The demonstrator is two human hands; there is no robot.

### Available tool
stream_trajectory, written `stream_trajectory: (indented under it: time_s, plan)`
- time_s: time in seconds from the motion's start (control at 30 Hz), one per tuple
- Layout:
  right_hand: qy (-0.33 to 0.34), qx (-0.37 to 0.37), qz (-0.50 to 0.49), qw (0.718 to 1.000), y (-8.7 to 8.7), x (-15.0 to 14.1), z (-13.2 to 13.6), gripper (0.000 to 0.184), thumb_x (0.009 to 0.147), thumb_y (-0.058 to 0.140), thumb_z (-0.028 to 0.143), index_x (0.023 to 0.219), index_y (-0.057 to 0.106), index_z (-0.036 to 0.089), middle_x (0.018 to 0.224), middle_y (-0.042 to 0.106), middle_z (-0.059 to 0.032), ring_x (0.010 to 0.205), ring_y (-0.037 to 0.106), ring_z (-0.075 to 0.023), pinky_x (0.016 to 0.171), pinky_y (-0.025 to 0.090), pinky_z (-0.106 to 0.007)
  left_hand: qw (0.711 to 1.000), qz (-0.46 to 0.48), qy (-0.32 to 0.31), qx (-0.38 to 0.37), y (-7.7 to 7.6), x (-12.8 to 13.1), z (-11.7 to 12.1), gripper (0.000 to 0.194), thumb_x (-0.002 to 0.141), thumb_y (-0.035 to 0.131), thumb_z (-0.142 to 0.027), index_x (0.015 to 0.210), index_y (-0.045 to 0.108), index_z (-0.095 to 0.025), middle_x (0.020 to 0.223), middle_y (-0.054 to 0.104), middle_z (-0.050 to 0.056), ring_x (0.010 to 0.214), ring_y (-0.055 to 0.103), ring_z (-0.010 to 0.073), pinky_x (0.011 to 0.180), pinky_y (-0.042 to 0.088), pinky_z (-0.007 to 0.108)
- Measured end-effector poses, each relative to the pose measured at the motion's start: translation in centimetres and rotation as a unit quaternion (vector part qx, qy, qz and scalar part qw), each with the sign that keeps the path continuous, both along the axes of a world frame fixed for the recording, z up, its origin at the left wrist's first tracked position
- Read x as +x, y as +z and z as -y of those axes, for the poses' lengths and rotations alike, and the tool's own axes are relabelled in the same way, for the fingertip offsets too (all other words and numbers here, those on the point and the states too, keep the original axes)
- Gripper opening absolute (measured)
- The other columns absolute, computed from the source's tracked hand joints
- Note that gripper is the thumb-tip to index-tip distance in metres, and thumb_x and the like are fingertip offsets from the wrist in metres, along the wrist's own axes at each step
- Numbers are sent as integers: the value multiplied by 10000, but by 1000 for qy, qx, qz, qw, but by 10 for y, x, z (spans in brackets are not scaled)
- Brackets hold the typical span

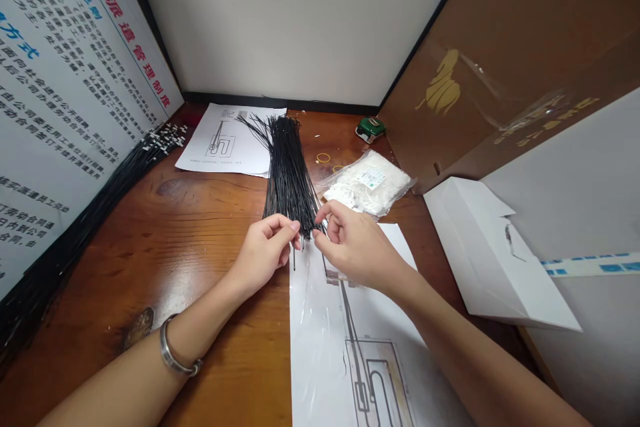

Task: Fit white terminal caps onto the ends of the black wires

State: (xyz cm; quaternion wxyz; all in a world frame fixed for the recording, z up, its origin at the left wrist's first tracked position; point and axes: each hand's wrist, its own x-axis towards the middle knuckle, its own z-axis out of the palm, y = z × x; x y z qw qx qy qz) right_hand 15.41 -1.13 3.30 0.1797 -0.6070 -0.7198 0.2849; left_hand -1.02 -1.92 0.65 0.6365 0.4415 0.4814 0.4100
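Observation:
A thick bundle of thin black wires point(289, 170) lies on the wooden table, its near ends pointing toward me. My left hand point(267, 247) is closed in a pinch at the bundle's near left edge, with a black wire point(294, 260) poking out below the fingertips. Beside the near right edge is my right hand point(357, 243), thumb and index finger curled but with a gap between their tips. I make out nothing held in it. Under both hands' near side lies a printed drawing sheet point(320, 360), partly covered by my right forearm.
A clear bag of small white parts point(370, 177) sits beyond my right hand. Farther back are a green tape measure point(370, 129), a yellow rubber band point(323, 158) and another printed sheet point(200, 150). White-tipped black wires point(107, 197) lie along the left panel; a white box point(480, 247) stands right.

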Motion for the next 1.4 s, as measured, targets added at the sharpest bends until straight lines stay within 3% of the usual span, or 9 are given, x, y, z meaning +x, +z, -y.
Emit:
stream_trajectory:
  time_s: [0.17, 0.27, 0.43, 0.7, 0.87, 0.93, 1.07, 1.23, 1.4]
  plan:
    - [84, -98, 122, 984, 3, 15, -6, 217, 710, 651, 411, 699, 590, 204, 571, 588, 11, 535, 507, -139, 500, 297, -262, 1000, 12, 6, 8, -1, 1, 0, 286, 755, 630, -427, 696, 568, -154, 604, 566, -25, 390, 383, 43, 362, 240, 185]
    - [91, -115, 128, 981, 3, 17, -7, 204, 736, 631, 367, 621, 598, 201, 555, 597, 7, 517, 499, -128, 504, 299, -259, 1000, 10, 2, 9, -3, 1, -1, 277, 766, 637, -405, 841, 607, -141, 634, 592, -17, 394, 387, 42, 361, 249, 181]
    - [49, -76, 105, 990, -8, 10, -10, 160, 780, 545, 271, 674, 635, 193, 572, 610, -1, 493, 479, -117, 509, 294, -262, 999, 14, -40, 27, -5, -1, 0, 264, 780, 649, -372, 885, 546, -153, 612, 636, -10, 379, 394, 44, 365, 267, 175]
    - [-5, -34, 58, 998, -11, 12, -12, 185, 761, 606, 359, 830, 599, 188, 623, 600, 8, 552, 509, -135, 518, 311, -257, 994, 4, -94, 45, -5, -4, 3, 292, 803, 624, -423, 720, 510, -167, 655, 676, 28, 419, 480, 67, 396, 308, 193]
    - [86, -15, -88, 992, -5, 11, -6, 311, 796, 533, 237, 1105, 551, 213, 782, 649, 20, 445, 422, -71, 486, 333, -233, 990, -17, -128, 60, -5, -5, 5, 284, 804, 636, -391, 664, 533, -167, 637, 665, 26, 459, 454, 70, 457, 339, 207]
    - [106, -4, -105, 989, -4, 9, -4, 259, 801, 516, 217, 1037, 624, 208, 712, 625, 28, 419, 371, -62, 466, 311, -231, 984, -41, -153, 77, -4, -5, 7, 273, 802, 642, -377, 652, 562, -163, 628, 656, 29, 486, 462, 79, 483, 346, 214]
    - [91, 35, -113, 989, -1, 6, 0, 188, 820, 511, 244, 855, 688, 193, 428, 394, 78, 406, 333, -82, 459, 289, -233, 982, -49, -151, 100, -6, -5, 6, 351, 845, 567, -436, 631, 588, -159, 636, 640, 39, 493, 471, 90, 482, 360, 224]
    - [137, 54, -152, 977, 8, 4, 8, 160, 800, 532, 211, 801, 690, 190, 577, 602, 28, 429, 398, -72, 466, 326, -226, 993, -7, -82, 80, -11, -3, 2, 476, 876, 462, -552, 633, 570, -157, 515, 541, 1, 440, 467, 96, 454, 382, 225]
    - [279, -47, -107, 953, 16, -6, 19, 165, 796, 584, 170, 877, 721, 212, 745, 711, 21, 497, 476, -76, 569, 402, -226, 997, 9, -59, 39, -7, -2, 1, 369, 858, 522, -505, 832, 609, -147, 619, 604, -3, 424, 471, 79, 412, 363, 207]
